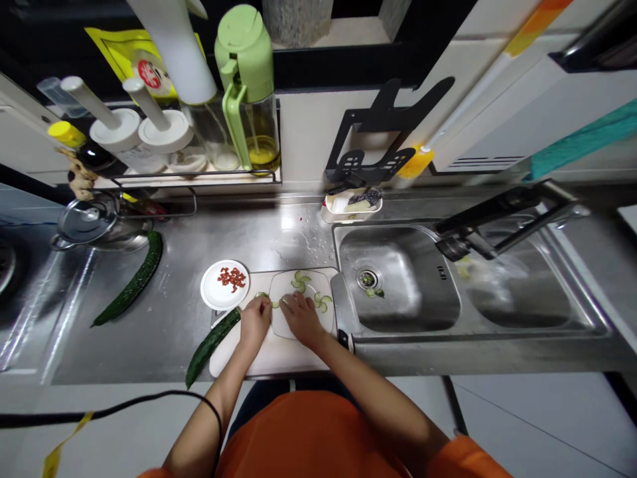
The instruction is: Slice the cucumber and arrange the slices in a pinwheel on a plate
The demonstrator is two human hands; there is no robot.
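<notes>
My left hand (256, 322) is closed in a pinch at the left edge of a clear square plate (281, 326), with pale green cucumber slices (261, 294) at its fingertips. My right hand (302, 320) bends over the same plate, its thumb and forefinger closed by a thin cucumber slice (275, 305); its other fingers partly hide the plate. Fanned cucumber slices lie in curved groups on the plate, one at the top (300, 281) and one at the right (322, 303). Under the plate is a white cutting board (279, 364). A cut cucumber (213, 345) rests across its left edge.
A white dish of red pieces (212, 292) touches the board's upper left. A knife (344, 307) lies along its right edge, beside the double sink (398, 325). Farther left are a whole cucumber (132, 285) and a lidded pot (89, 222). A tap (497, 219) overhangs the sink.
</notes>
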